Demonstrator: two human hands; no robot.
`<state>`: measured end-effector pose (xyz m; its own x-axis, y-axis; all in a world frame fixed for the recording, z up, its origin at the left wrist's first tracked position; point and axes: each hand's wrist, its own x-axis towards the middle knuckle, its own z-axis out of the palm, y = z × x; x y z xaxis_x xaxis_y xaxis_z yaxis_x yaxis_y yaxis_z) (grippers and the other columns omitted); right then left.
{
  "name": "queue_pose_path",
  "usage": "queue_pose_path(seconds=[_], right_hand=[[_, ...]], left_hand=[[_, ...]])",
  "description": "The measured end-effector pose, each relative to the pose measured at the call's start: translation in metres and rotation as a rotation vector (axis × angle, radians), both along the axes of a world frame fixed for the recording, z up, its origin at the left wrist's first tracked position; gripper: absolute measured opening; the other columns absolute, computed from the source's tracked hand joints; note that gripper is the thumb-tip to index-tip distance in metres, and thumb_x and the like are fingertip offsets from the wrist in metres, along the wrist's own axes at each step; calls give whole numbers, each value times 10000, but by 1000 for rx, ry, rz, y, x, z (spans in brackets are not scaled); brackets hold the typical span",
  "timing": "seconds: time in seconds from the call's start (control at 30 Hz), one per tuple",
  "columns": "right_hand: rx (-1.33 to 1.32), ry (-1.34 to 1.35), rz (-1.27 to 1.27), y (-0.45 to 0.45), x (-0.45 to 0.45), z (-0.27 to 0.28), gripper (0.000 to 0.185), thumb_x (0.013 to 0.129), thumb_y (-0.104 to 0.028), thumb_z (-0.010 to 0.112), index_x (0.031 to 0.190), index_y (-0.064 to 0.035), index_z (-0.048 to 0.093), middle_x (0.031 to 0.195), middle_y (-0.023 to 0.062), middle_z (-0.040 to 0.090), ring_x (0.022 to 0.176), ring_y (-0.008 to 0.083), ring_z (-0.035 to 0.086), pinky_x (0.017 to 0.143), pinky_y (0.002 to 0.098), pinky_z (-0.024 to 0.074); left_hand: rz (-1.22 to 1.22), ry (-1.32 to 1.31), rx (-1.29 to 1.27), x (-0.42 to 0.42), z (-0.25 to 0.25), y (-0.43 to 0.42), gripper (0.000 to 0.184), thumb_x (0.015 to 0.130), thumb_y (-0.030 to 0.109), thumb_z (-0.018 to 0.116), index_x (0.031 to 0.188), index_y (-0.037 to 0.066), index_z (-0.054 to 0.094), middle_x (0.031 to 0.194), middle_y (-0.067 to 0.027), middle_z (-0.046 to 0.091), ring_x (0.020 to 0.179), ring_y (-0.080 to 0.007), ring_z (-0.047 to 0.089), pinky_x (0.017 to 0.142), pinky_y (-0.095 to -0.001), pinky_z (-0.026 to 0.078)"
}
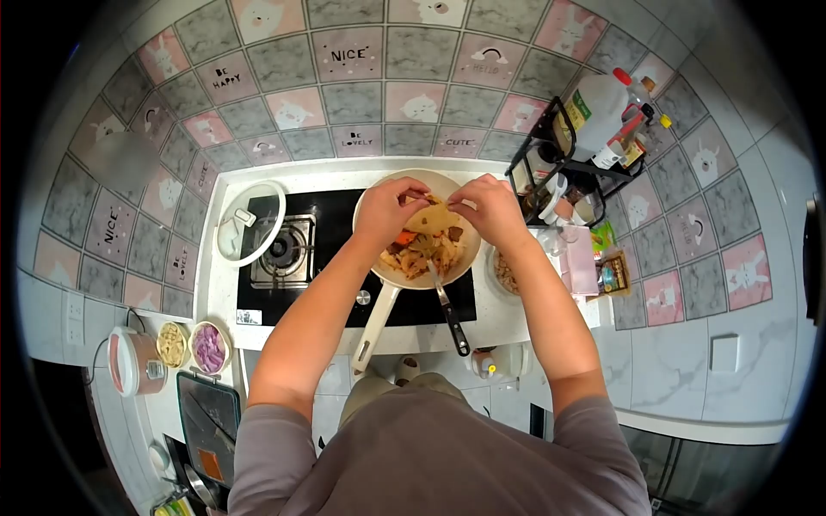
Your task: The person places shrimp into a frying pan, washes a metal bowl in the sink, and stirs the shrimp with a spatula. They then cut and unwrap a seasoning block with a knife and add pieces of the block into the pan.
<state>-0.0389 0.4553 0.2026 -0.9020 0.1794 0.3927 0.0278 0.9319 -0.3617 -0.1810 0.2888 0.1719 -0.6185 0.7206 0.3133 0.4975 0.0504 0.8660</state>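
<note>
Both hands are raised over a cream frying pan [474, 232] on the cooktop. My left hand [391, 213] is above the pan's left side, thumb and fingers pinched together. My right hand [492, 211] mirrors it on the right, also in a pinch. A small yellow-brown piece [437, 203] shows between the fingertips; its kind is too small to make out. Below lies cooked food [426, 254] in brown, pale and orange pieces. A turner with a black handle [453, 322] rests in the pan, its blade among the food. The pan's handle [376, 331] points toward me.
A glass lid [280, 225] lies left of the gas burner [284, 247]. Bowls of chopped purple onion [209, 347] and pale slices [172, 344] stand left, near a cutting board [225, 400] with a knife. Right are a bowl of meat [504, 273] and a bottle rack [564, 142].
</note>
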Motion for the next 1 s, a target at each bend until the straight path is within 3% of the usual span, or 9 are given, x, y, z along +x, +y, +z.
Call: queue_pose_path(seconds=[0.03,0.1,0.23,0.3,0.4,0.47,0.77,0.87,1.0], right_hand=[[39,17,16,-1,-1,3,118,785,-161,737,901,-148,749,868,-16,684,907,221,596,861,359,425],[78,36,30,-2,-5,5,95,794,-167,730,884,-146,753,871,-16,685,907,221,596,851,357,433],[91,-26,-37,4,-6,5,99,815,-171,673,865,-167,757,891,-31,681,924,217,591,823,372,434],[72,4,-60,3,-5,4,104,817,-160,663,862,-166,756,885,-31,678,919,219,591,813,372,439],[98,55,-35,-3,-10,5,90,815,-156,687,870,-130,753,856,11,678,895,245,599,794,378,463],[100,-18,-55,-7,-12,3,107,816,-152,650,836,-168,754,851,-12,658,936,231,583,817,382,440],[132,6,-93,-14,-4,9,78,791,-144,681,833,-137,747,854,13,656,913,252,583,787,395,436],[152,-2,-76,-18,-12,16,69,794,-164,697,836,-132,742,844,16,656,903,262,583,787,404,436],[134,-22,-97,-14,-11,13,96,817,-189,657,826,-147,743,852,17,653,920,265,578,793,415,425]], left_hand=[[-1,0,1,3,7,0,216,809,97,746,1020,60,714,815,-86,671,810,-212,682,736,-299,525],[-56,93,-252,11,20,0,206,784,131,768,967,51,718,839,-105,681,790,-208,658,717,-320,508],[-30,30,-229,3,12,1,196,803,141,755,970,44,719,864,-89,686,683,-176,583,674,-298,483],[-19,96,-99,2,9,0,133,828,140,710,915,40,711,869,-111,671,830,-287,633,747,-369,501],[42,181,-63,4,6,0,120,842,134,675,909,39,703,874,-109,671,836,-321,632,751,-387,503],[51,197,-31,8,3,3,114,834,133,675,891,38,698,865,-109,669,832,-318,634,747,-388,504],[180,182,-36,23,-5,-5,117,807,151,681,837,38,689,823,-118,661,774,-309,630,705,-389,505],[178,88,66,21,-2,1,143,809,169,692,833,29,678,830,-122,662,775,-306,636,703,-367,506],[165,77,25,25,-3,-7,152,807,174,697,844,28,679,816,-116,657,742,-269,639,672,-352,506]])
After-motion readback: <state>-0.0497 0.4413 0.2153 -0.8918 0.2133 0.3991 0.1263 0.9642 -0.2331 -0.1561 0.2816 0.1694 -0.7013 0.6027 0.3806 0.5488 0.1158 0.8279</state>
